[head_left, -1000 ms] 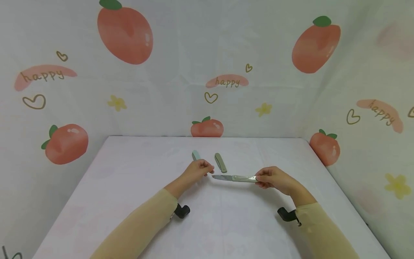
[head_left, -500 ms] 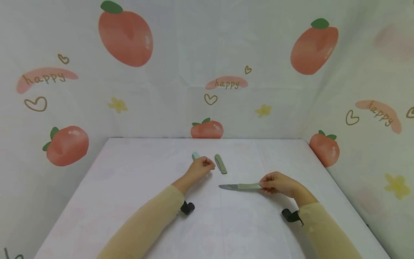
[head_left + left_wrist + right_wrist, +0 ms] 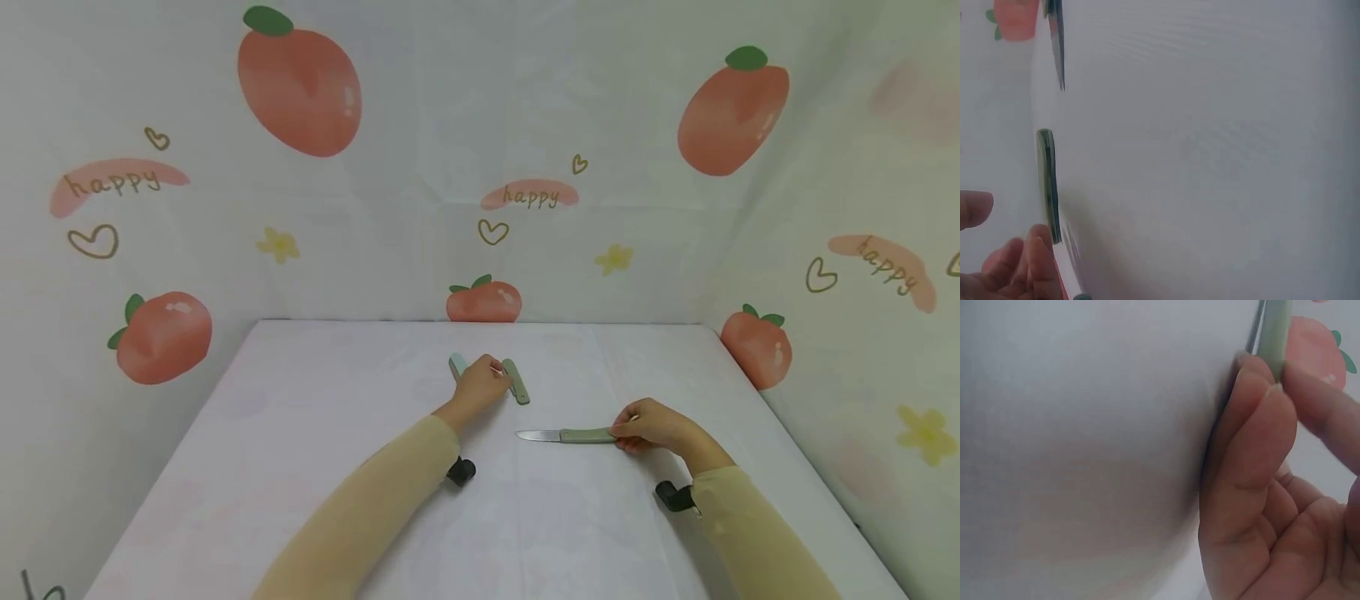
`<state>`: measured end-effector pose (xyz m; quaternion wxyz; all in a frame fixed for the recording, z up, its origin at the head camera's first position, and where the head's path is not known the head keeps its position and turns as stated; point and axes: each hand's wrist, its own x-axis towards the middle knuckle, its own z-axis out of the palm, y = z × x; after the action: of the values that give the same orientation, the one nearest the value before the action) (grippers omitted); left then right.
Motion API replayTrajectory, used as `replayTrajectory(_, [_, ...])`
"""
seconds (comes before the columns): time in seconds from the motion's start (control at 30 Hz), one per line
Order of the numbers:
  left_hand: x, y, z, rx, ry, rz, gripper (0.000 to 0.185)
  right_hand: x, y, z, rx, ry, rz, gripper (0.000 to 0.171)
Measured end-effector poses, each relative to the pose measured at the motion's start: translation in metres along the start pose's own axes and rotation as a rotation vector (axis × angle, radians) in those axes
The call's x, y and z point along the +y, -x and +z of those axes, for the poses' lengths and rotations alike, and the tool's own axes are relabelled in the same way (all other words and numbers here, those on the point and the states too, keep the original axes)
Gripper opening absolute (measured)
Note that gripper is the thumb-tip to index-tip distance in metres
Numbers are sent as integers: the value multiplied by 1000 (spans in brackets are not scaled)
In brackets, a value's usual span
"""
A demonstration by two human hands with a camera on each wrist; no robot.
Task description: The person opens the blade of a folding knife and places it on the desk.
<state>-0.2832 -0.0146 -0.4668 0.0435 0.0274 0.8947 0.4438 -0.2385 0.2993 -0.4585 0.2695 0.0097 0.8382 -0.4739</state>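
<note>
My right hand (image 3: 651, 427) grips the handle end of an unfolded pocket knife (image 3: 588, 436), its steel blade pointing left. The knife's handle is pale green, and in the right wrist view the fingertips (image 3: 1269, 412) and thumb pinch that handle (image 3: 1275, 337). My left hand (image 3: 482, 385) is beside a folded green pocket knife (image 3: 517, 383) on the table. In the left wrist view its thumb stands apart from the fingers, whose tips are right at the near end of that folded knife (image 3: 1046, 181). A mint-coloured folded knife (image 3: 457, 363) lies partly hidden behind the left hand.
The white table (image 3: 337, 400) carries the knives near its far side. A fabric backdrop (image 3: 405, 167) with printed fruit rises along its back and sides. Black wrist cameras (image 3: 675, 497) hang under both sleeves.
My left hand has moved right and a little away, from the opened knife's tip to the folded green knife. My right hand has drawn the opened knife slightly right and nearer.
</note>
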Motion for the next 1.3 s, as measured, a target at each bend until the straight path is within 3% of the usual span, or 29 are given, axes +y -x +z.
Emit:
replayTrajectory(0.23, [11,-6,11,10,-83,-44,31,-2,5,-3,9,84,9,14])
replayTrajectory(0.37, [12,-10,15,15,-97,-71,35,-11,11,-3,61,164,31,17])
replayTrajectory(0.57, [15,-15,20,39,-156,-102,50,-24,19,-2,69,242,-5,20])
replayTrajectory(0.73, [22,-14,19,21,-197,-101,49,-32,23,1,43,247,-61,22])
replayTrajectory(0.97, [27,-12,10,-43,-253,-89,27,-46,29,4,35,262,-118,24])
replayTrajectory(1.3, [18,-9,6,-121,-287,-31,30,-65,25,16,32,220,-191,29])
